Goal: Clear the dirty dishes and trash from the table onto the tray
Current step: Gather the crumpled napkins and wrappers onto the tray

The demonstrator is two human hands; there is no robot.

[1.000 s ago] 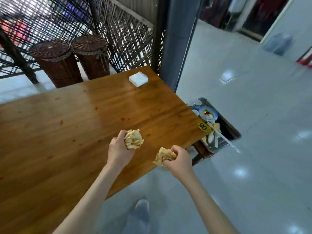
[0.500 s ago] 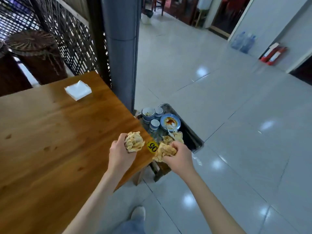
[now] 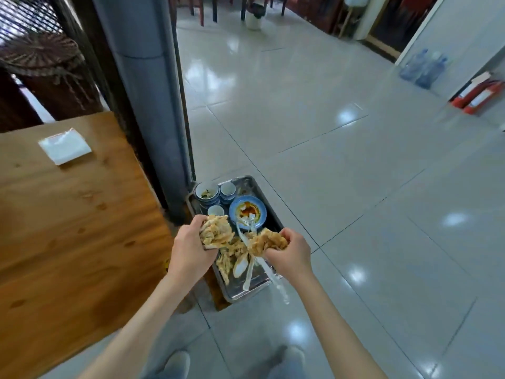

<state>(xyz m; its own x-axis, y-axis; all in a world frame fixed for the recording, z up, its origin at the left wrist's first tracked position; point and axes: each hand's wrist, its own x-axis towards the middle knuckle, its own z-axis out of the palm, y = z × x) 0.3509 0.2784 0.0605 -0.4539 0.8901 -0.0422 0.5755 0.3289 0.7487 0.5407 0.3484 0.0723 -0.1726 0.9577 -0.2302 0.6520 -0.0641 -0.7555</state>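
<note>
Left hand (image 3: 191, 248) — fingers curled tight around a crumpled tan napkin wad (image 3: 216, 231), which sticks out above the fist, over the near-left part of the metal tray (image 3: 252, 184). Right hand (image 3: 291, 255) — closed likewise on a second crumpled wad (image 3: 266, 240), held just right of the first, also above the tray. The tray sits low on the floor side, right of the wooden table (image 3: 68, 228), against a grey column (image 3: 147, 91). On it: stacked small blue-and-white bowls (image 3: 207, 194) at the far end, a blue plate (image 3: 247, 213) smeared with red sauce, clear plastic wrappers (image 3: 250, 269) and more tan napkins nearer. A white napkin packet (image 3: 64, 144) lies on the table, far left. No writing is legible; a yellow tag at the table edge is mostly hidden behind the left wrist.
</note>
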